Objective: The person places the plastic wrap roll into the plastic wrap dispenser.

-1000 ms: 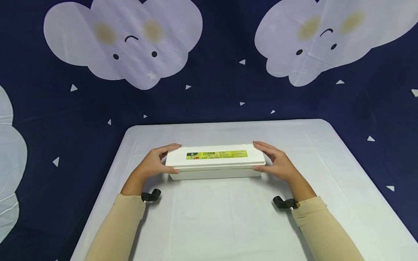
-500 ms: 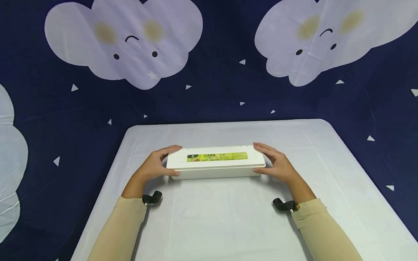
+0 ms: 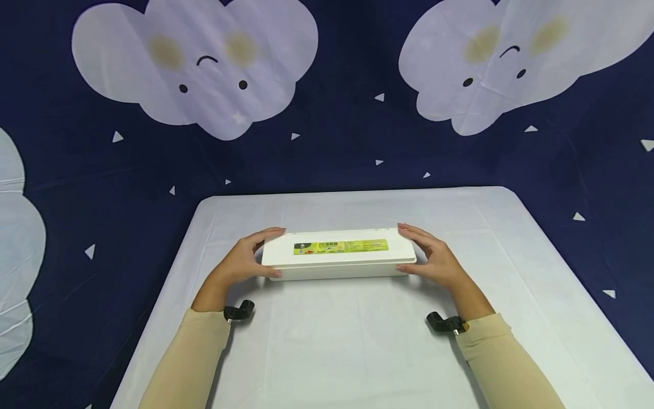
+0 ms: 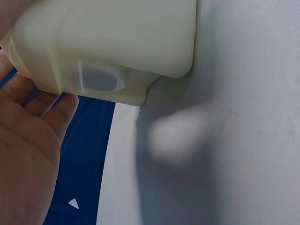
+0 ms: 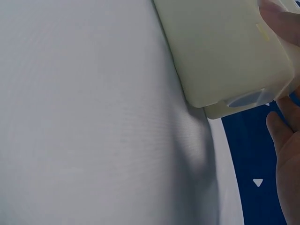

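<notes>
A long white cling film box [image 3: 339, 272] lies crosswise on the white-covered table, with a yellow-green label [image 3: 340, 246] on its lid. My left hand [image 3: 237, 261] grips the left end, thumb on the front face and fingertips at the back edge. At the opposite end, my right hand [image 3: 435, 258] holds the box the same way. The lid lies down along the front edge. In the left wrist view, the end of the box [image 4: 108, 37] shows an oval opening; a similar one appears in the right wrist view on the box [image 5: 229, 56].
The white tablecloth [image 3: 327, 346] spreads around the box, its far edge a short way behind. A dark blue curtain [image 3: 347, 147] with clouds and small white triangles hangs beyond the table. Black wrist-worn pieces [image 3: 239, 310] stick out at both cuffs.
The front edge of the lid has come down slightly, and the gap line beneath it is less marked. Both hands keep their grip at the ends, with the left shifted slightly right.
</notes>
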{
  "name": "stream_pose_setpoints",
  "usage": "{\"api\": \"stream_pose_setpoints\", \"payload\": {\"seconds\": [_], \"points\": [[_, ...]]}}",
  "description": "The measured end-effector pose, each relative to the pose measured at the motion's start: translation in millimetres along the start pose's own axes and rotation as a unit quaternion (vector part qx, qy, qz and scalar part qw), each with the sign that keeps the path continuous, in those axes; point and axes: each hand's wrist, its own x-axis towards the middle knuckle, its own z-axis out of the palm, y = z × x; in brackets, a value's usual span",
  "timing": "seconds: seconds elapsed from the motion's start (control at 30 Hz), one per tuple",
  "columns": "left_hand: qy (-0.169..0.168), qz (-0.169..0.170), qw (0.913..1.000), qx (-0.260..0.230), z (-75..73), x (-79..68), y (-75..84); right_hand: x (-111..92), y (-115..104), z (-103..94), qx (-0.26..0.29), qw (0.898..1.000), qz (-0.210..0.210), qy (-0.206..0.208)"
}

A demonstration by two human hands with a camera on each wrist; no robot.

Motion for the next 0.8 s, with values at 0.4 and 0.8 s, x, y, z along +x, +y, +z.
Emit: {"api": "stream_pose_setpoints", "payload": {"seconds": [0.4, 0.8], "points": [[-0.018, 0.003, 0.9991, 0.038, 1.9, -1.1, 0.6, -2.6, -28.7, 6.3, -0.074, 0.997, 0.018, 0.006], [-0.020, 0.015, 0.9986, 0.046, 4.3, -3.0, -1.5, -5.7, -31.0, 9.2, -0.080, 0.997, -0.007, -0.001]]}}
